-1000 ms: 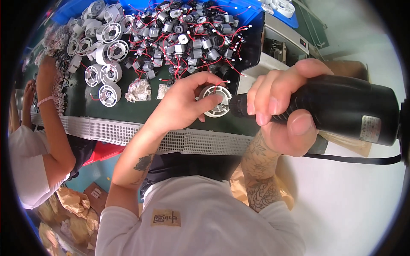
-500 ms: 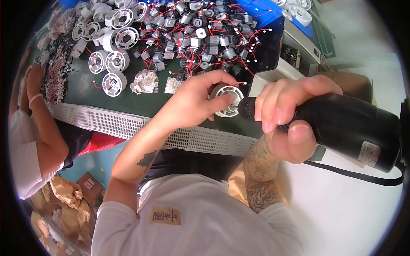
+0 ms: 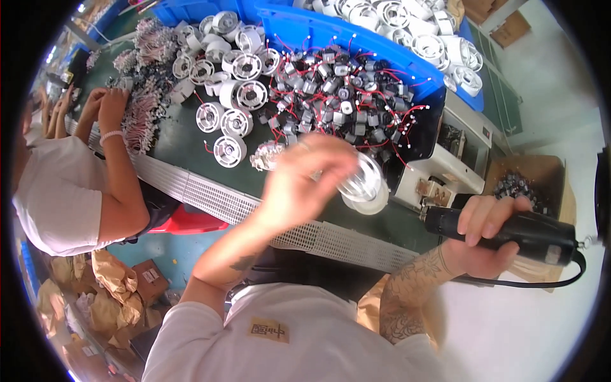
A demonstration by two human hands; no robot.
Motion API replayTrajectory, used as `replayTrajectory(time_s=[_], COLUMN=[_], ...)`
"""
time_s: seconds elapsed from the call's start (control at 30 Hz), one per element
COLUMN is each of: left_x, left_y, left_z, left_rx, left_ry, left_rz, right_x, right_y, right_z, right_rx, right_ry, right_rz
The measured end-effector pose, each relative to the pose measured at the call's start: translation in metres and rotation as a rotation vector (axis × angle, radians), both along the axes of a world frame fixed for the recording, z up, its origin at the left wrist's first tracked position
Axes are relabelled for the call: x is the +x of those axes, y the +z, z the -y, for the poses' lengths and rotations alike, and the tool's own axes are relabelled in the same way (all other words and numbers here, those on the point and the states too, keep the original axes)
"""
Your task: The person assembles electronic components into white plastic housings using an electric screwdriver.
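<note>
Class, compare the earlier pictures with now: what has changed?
The right hand has drawn the black screwdriver rightward, away from the white round housing. The left hand, now blurred, is at the housing; its grip is unclear. The right hand still holds the screwdriver; the motor pile looks unchanged.

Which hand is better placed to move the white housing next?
Probably the left hand: though blurred, it is at the housing, while the right hand is occupied with the driver, farther away.

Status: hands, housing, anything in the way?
Left hand blurred at white housing, grip unclear. Right hand gripping screwdriver, apart from white housing. Nothing seen between the two.
</note>
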State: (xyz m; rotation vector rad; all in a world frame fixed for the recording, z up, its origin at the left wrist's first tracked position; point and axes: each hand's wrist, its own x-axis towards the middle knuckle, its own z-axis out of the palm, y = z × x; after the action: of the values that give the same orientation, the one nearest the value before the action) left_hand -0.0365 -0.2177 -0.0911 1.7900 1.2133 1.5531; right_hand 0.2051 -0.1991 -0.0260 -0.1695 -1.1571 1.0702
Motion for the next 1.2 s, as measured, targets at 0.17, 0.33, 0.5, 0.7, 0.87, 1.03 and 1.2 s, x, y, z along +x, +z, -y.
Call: replayTrajectory(time_s=[0.17, 0.33, 0.5, 0.7, 0.87, 1.03, 1.2], left_x=[-0.123, -0.159, -0.063, -0.033, -0.051, -0.023, 0.03], left_y=[0.034, 0.062, 0.087, 0.095, 0.084, 0.096, 0.044], left_z=[-0.069, -0.139, -0.201, -0.222, -0.206, -0.13, -0.008], left_rx=[-0.098, 0.127, -0.037, -0.221, 0.143, 0.032, -0.436], left_ry=[0.635, 0.773, 0.293, 0.094, 0.292, 0.141, -0.146], left_rz=[-0.3, -0.511, -0.703, -0.924, -0.728, -0.225, -0.218], right_x=[-0.004, -0.014, -0.014, -0.012, -0.013, -0.005, -0.005], right_y=[-0.014, -0.02, -0.025, -0.027, -0.024, -0.025, -0.023], right_z=[-0.002, -0.003, -0.005, -0.009, -0.008, -0.009, -0.009], right_rx=[-0.17, -0.185, -0.235, -0.314, -0.266, -0.281, -0.26], right_ry=[0.011, 0.102, 0.063, 0.059, 0.087, 0.053, 0.026], right_rz=[0.018, 0.032, 0.12, 0.056, 0.043, 0.012, 0.012])
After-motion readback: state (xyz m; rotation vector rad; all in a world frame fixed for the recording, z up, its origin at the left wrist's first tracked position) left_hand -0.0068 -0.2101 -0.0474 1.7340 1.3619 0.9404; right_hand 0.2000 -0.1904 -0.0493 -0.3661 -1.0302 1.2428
